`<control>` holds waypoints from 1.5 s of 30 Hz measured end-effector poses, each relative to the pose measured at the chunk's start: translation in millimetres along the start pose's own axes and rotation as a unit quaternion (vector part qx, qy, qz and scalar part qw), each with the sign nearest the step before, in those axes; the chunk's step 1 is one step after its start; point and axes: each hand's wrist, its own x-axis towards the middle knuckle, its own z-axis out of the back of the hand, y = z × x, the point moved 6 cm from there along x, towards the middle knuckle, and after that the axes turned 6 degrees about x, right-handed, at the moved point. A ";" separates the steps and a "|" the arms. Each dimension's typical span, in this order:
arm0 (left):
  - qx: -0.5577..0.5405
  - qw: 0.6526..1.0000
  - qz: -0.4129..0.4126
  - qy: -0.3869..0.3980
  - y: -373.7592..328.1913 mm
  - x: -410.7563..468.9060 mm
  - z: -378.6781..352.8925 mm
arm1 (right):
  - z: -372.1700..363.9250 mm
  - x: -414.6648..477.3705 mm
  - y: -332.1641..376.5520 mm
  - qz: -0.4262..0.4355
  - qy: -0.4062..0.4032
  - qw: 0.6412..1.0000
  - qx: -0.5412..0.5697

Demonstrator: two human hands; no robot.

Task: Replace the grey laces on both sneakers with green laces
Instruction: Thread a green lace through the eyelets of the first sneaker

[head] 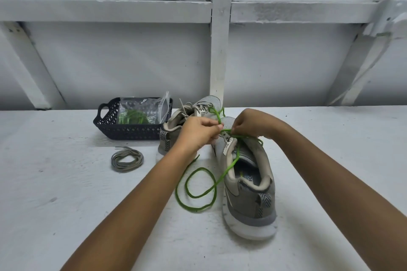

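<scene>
On the counter (66, 182) at the left, a dark basket (123, 132) is seen holding a bagged green lace (132, 116); a coiled grey lace (127, 159) lies before it. The far sneaker (204, 105) is grey-laced. A green lace (228, 166) is pinched by the left hand (196, 132) and the right hand (251, 125), fingers curled, over the near sneaker (248, 200).

1. My left hand (197, 133) and right hand (251, 124) each pinch the green lace (199, 191) at the front eyelets of the near sneaker (248, 193), and my fingers (217, 128) almost meet.
2. Below my fingers, the lace's slack loops on the tabletop (66, 204), left of that sneaker.
3. Just behind my left fingers stands the other sneaker (198, 109).
4. Well left of my fingers lie a coiled grey lace (127, 159) and a dark basket (130, 133) holding a bag (141, 112) of green laces.
</scene>
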 end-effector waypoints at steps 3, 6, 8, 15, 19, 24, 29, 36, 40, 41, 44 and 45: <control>0.071 0.996 -0.024 -0.056 5.0 5.8 -6.6 | -5.8 -3.5 -3.0 0.014 -0.003 1.000 0.017; 0.143 0.984 -0.047 -0.092 6.1 8.1 -9.0 | -6.6 -3.3 -6.5 0.015 -0.017 0.998 0.065; 0.160 0.981 -0.056 -0.094 7.5 9.2 -10.5 | -7.5 -2.7 -8.6 0.015 -0.023 0.996 0.081; 0.181 0.975 -0.058 -0.117 9.3 10.3 -14.5 | -13.9 -2.7 -13.1 0.010 -0.027 0.989 0.142; 0.234 0.963 -0.074 -0.108 6.9 7.8 -17.4 | -16.8 -5.6 -14.8 0.004 -0.022 0.984 0.175; 0.345 0.935 -0.084 -0.022 3.0 3.1 -25.9 | -21.9 -5.8 -13.2 0.001 -0.019 0.982 0.190; 0.202 0.979 0.001 0.019 3.2 -11.4 -22.6 | -25.9 -6.3 -12.4 -0.011 -0.016 0.982 0.189; 0.131 0.991 0.015 0.006 12.4 -43.3 -35.1 | -21.7 -14.3 -16.7 -0.031 -0.004 0.973 0.227; 0.136 0.990 0.001 -0.034 11.7 -50.7 -38.6 | -10.9 -22.9 -18.4 -0.024 -0.049 0.951 0.303; 0.130 0.991 0.002 -0.042 11.9 -51.4 -38.9 | -6.8 -25.7 -17.0 -0.011 -0.064 0.942 0.330; 0.112 0.991 0.007 -0.068 13.9 -52.6 -39.2 | 0.0 -35.3 -8.5 0.025 -0.062 0.888 0.455; 0.112 0.991 0.007 -0.076 15.0 -52.4 -39.1 | 2.6 -38.7 -5.5 0.037 -0.055 0.867 0.494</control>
